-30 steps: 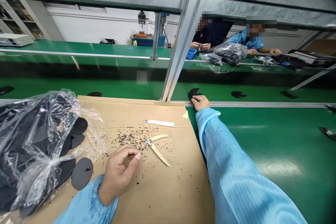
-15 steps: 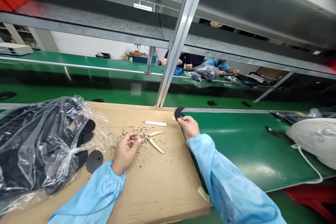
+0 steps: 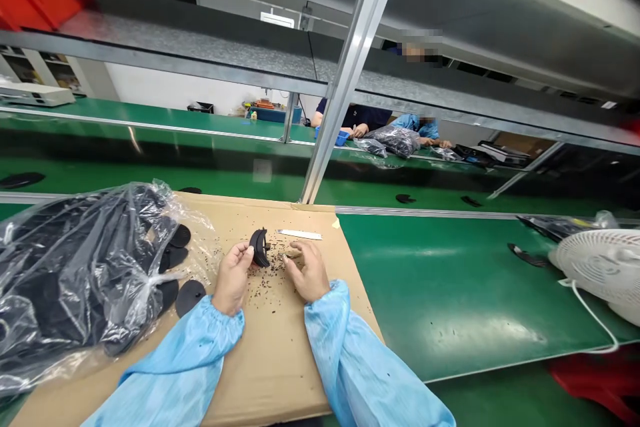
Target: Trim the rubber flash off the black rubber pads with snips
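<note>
Okay, left hand (image 3: pixel 233 278) pinches one curved black piece (image 3: pixel 259 247) upright above a tan cardboard sheet (image 3: pixel 270 373). Right hand (image 3: pixel 307 271) sits just beside it, fingers loosely spread, gripping nothing. One flat white strip (image 3: pixel 299 234) lies just past the piece; four black oval pads (image 3: pixel 189 297) sit left of the left hand, against a clear plastic bag (image 3: pixel 75 273).

A curved black piece (image 3: pixel 259 247) is pinched by the left hand (image 3: pixel 233 278), with the right hand (image 3: pixel 307 271) just beside it, above black crumbs (image 3: pixel 270 287) on cardboard (image 3: pixel 260 373).
</note>
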Motion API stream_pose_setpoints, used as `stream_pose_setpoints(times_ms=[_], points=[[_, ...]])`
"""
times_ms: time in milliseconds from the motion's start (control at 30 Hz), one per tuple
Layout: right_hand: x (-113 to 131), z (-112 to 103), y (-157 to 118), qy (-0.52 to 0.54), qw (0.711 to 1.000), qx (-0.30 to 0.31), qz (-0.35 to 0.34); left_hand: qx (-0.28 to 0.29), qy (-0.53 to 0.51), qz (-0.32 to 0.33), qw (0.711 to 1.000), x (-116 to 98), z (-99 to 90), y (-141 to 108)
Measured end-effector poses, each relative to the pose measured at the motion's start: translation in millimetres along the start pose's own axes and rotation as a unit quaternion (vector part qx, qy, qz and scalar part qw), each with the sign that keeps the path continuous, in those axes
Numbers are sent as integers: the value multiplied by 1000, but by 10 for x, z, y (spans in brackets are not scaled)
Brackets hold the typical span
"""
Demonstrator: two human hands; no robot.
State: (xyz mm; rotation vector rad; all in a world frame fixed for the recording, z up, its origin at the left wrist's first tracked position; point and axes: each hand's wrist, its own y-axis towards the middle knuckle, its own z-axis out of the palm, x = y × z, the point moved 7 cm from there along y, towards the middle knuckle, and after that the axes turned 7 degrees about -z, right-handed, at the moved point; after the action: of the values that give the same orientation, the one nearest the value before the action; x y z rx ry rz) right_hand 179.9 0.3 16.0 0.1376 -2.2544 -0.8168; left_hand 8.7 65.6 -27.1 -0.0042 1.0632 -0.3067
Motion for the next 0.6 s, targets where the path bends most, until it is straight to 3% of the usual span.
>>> stream_pose_setpoints(times_ms=[200, 367, 467, 600], points=[[-131, 102, -42, -160, 972, 167, 33, 32, -69, -33, 997, -14, 77, -24], [-95, 147, -50, -192, 957, 217, 23, 46, -87, -34, 995, -38, 68, -19], [-74, 130, -33, -184, 963, 197, 5, 59, -130, -69, 987, -29, 70, -20], [-76, -15, 15, -79, 996, 36, -8, 85, -197, -115, 970, -28, 98, -38]])
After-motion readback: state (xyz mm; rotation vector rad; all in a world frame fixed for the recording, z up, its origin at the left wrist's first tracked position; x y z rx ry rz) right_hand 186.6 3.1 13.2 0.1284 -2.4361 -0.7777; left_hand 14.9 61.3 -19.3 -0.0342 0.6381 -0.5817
